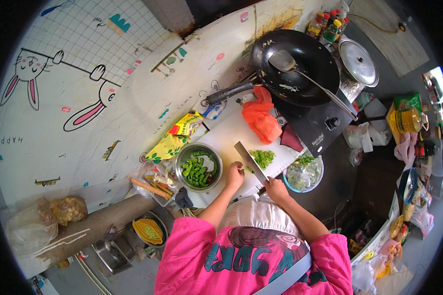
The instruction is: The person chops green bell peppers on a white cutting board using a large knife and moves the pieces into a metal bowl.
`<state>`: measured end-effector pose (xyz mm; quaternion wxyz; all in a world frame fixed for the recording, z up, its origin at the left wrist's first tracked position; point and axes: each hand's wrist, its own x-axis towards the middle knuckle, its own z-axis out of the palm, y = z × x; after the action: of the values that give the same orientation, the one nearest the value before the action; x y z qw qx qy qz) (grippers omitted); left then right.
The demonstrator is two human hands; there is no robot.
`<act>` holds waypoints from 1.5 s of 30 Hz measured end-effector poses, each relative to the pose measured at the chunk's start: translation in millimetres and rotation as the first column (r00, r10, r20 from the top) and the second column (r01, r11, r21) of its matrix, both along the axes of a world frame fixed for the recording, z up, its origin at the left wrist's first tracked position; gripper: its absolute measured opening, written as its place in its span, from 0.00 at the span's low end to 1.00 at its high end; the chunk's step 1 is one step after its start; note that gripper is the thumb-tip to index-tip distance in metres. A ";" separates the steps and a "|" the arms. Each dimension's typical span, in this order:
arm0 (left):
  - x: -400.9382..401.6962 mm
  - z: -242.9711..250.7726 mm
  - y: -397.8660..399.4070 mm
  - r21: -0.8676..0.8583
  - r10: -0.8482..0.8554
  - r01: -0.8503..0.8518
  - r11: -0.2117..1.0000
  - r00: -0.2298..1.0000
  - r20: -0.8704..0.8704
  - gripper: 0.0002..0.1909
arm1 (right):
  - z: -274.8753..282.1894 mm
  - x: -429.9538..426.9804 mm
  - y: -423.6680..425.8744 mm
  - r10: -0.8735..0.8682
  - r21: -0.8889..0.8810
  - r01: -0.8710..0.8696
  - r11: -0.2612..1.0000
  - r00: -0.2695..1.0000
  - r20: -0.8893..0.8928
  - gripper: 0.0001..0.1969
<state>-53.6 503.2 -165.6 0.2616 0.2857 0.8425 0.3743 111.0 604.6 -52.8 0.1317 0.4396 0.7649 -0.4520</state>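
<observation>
My right hand (277, 189) is closed on the handle of a cleaver (250, 160), whose broad metal blade stands over a pale cutting board (232, 148). Chopped green peppers (263, 159) lie in a pile just right of the blade. On the left side of the blade, my left hand (235, 174) is near the board with its fingers curled; whether they hold a small piece cannot be told. A steel bowl (179, 176) with whole green peppers (196, 169) stands left of my left hand.
A black wok (310, 55) with a metal spatula (317, 84) sits on a cooktop (319, 127). A red plastic bag (264, 120) lies behind the board. A basin (322, 173) of bagged greens is at the right, yellow packets (171, 145) at the left.
</observation>
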 end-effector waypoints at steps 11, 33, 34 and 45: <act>-36.5 44.6 -47.2 0.229 0.159 -0.209 0.951 0.963 0.219 0.04 | -36.8 5.7 -8.3 0.151 -0.012 -0.151 0.988 0.988 0.003 0.16; -98.0 50.6 -84.7 -0.358 -0.215 0.021 0.934 0.831 -0.513 0.19 | -42.8 12.9 -5.5 0.013 0.089 -0.021 0.996 0.997 0.080 0.17; -100.5 50.7 -84.7 -0.388 -0.229 0.023 0.921 0.838 -0.495 0.18 | -42.7 12.2 -5.5 0.028 0.088 -0.035 0.996 0.997 0.076 0.17; -96.3 69.4 -55.1 0.083 0.157 -0.149 0.985 0.983 -0.094 0.17 | -44.7 13.6 -7.7 -0.001 0.099 -0.005 0.995 0.998 0.068 0.16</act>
<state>-149.9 448.1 -96.2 0.1784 0.2484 0.8592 0.4101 124.7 596.9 -97.5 0.1362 0.4599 0.7819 -0.3982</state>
